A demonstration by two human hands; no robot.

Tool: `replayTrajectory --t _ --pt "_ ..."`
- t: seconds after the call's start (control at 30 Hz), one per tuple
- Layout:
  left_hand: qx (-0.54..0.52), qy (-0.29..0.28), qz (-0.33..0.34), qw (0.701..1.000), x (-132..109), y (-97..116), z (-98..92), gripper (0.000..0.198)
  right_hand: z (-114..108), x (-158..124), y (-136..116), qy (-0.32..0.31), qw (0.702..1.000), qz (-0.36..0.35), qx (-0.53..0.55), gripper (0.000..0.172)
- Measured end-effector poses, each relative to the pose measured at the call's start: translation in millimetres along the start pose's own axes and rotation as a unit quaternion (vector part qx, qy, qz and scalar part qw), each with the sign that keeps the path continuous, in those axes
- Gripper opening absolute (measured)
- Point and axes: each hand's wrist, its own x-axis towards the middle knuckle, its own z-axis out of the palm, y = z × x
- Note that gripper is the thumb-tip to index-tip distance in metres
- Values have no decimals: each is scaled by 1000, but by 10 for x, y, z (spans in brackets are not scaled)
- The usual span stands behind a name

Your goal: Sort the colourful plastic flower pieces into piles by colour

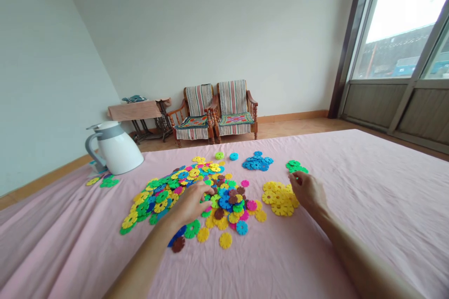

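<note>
A big mixed heap of flat, flower-shaped plastic discs [164, 194] in many colours lies on the pink cloth [351, 205]. My left hand [192, 203] rests on the heap's middle, fingers curled and pinching at the discs; what it grips is hidden. My right hand [307, 191] reaches between a sorted yellow pile [278, 196] and a small green pile [295, 166], its fingertips closed on a green disc [297, 177]. A sorted blue pile [257, 161] lies farther back.
A white jug with a grey handle [114, 147] stands at the cloth's left edge, a few loose discs [103, 181] beside it. Two striped wooden armchairs [215, 112] and a small table [138, 112] stand against the far wall. A large window [403, 32] fills the right side.
</note>
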Motion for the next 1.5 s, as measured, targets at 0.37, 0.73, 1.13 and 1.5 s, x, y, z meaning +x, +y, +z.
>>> replayTrajectory --t 0.37,0.73,1.13,1.5 --pt "51 -31 10 998 108 70 202 29 27 -36 8 -13 1000 -24 -1 33" --pt "34 18 10 999 324 -84 14 21 -1 -56 -67 -24 999 -29 2 32" --pt "-17 153 -117 981 1500 -799 -84 30 -1 -98 -89 -39 999 -20 4 35" --pt "19 149 -147 978 1964 -1005 308 24 28 -141 -132 -86 996 -4 -3 36"
